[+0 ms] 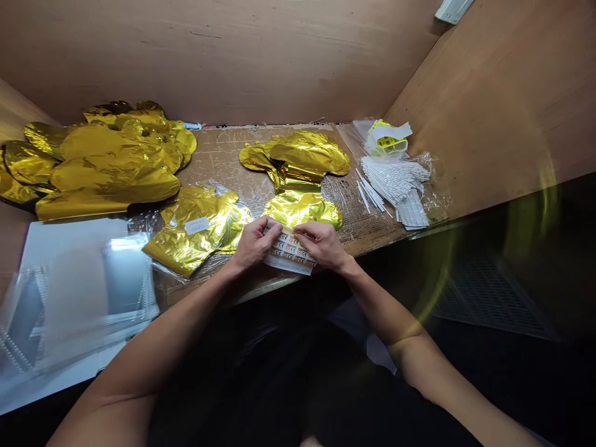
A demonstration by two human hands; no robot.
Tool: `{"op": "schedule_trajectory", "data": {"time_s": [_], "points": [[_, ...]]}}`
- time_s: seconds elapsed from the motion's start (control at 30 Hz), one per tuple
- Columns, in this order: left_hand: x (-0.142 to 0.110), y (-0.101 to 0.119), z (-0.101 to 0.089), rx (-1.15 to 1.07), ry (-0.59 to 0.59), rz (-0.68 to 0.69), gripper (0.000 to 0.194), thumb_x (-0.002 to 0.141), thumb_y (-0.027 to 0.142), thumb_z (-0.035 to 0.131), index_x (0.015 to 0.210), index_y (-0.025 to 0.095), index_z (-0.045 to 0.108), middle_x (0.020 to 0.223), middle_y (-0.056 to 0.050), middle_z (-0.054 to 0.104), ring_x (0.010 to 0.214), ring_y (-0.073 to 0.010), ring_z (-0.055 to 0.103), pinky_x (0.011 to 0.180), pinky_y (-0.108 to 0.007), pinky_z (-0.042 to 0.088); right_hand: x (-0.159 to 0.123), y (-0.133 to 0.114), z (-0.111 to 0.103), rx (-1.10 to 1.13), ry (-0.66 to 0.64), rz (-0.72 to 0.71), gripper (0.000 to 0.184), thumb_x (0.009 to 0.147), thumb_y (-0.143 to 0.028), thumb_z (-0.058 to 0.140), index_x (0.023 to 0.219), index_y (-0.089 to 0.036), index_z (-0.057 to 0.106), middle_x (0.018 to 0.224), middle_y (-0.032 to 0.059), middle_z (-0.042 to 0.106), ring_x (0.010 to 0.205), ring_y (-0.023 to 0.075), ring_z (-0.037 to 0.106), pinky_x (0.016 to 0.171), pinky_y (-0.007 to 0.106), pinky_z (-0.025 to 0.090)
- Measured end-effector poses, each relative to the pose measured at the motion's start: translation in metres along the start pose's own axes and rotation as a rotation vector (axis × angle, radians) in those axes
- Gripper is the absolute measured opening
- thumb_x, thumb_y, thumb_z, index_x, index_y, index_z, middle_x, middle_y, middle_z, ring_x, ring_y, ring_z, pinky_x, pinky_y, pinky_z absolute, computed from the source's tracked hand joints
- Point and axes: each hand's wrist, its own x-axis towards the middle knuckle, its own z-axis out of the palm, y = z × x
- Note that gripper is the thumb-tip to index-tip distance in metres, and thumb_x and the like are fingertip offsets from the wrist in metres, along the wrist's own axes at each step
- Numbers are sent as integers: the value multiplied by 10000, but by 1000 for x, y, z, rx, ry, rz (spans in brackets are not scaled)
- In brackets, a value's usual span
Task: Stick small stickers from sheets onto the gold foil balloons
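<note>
A sheet of small printed stickers [289, 249] is held just above the front edge of the worktop [218, 155]. The left hand [254, 244] pinches its left side; the right hand [323, 243] pinches its upper right edge. Whether a sticker is coming loose cannot be told. Many stickers remain, while the sheet's lower strip looks bare.

Just beyond lies a gold foil shape [302, 167], flat, with no sticker visible. To its left, a folded gold foil piece [198, 208] bearing a white label [197, 225] lies in or on clear plastic, seemingly further along. The work looks partway: a large gold foil pile [112, 164] waits far left, behind clear plastic bags [77, 310]. White sticks [393, 177] lie at right.
</note>
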Motion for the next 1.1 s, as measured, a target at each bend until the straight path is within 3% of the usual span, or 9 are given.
{"op": "schedule_trajectory", "data": {"time_s": [0.17, 0.3, 0.4, 0.53, 0.7, 0.9, 1.1], "points": [[1, -3, 0, -44, 32, -39, 358, 918, 497, 694, 754, 193, 601, 664, 20, 529, 603, -132, 477, 556, -254, 395, -4, 7, 5, -305, 74, -188, 236, 1061, -296, 577, 1136, -223, 789, 973, 103, 764, 870, 219, 669, 845, 366, 502], [1, -5, 0, -37, 43, -38, 341, 918, 479, 704, 760, 189, 616, 662, 22, 531, 598, -128, 473, 547, -251, 386, -5, 10, 4, -293, 95, -306, 216, 1040, -272, 584, 1109, -233, 785, 1029, 108, 779, 948, 240, 691, 869, 397, 511], [0, -6, 0, -28, 49, -27, 302, 930, 463, 702, 824, 183, 664, 717, 2, 602, 639, -140, 528, 582, -253, 434, -3, 5, 1, -106, 113, -151, 205, 1025, -307, 600, 1109, -212, 761, 1029, 103, 774, 949, 231, 697, 877, 382, 535], [0, -4, -1, -56, 46, -29, 301, 934, 481, 704, 881, 185, 686, 760, -9, 650, 665, -151, 581, 609, -254, 476, 0, -3, -6, 167, 27, 130, 180, 985, -327, 624, 978, -182, 729, 916, 50, 760, 834, 183, 687, 791, 305, 534], [0, -1, 0, -68, 24, -52, 331, 896, 499, 731, 843, 174, 699, 666, 7, 613, 583, -133, 538, 549, -243, 430, 0, -5, -7, 194, -37, 157, 195, 987, -330, 624, 983, -177, 745, 927, 44, 770, 846, 182, 686, 794, 295, 521], [1, 2, 1, 18, 61, -7, 329, 909, 450, 697, 730, 179, 647, 590, 25, 526, 525, -106, 451, 492, -233, 347, -5, 2, 1, 105, 22, -27, 231, 1036, -230, 580, 1151, -182, 774, 1079, 82, 796, 961, 196, 731, 888, 314, 542], [1, 0, 2, -1, 52, -28, 341, 921, 451, 692, 720, 184, 622, 571, 33, 506, 504, -100, 428, 476, -231, 330, -8, 13, 6, -116, 46, -236, 280, 1054, -192, 558, 1222, -236, 776, 1027, 97, 732, 916, 203, 673, 837, 348, 559]]}}
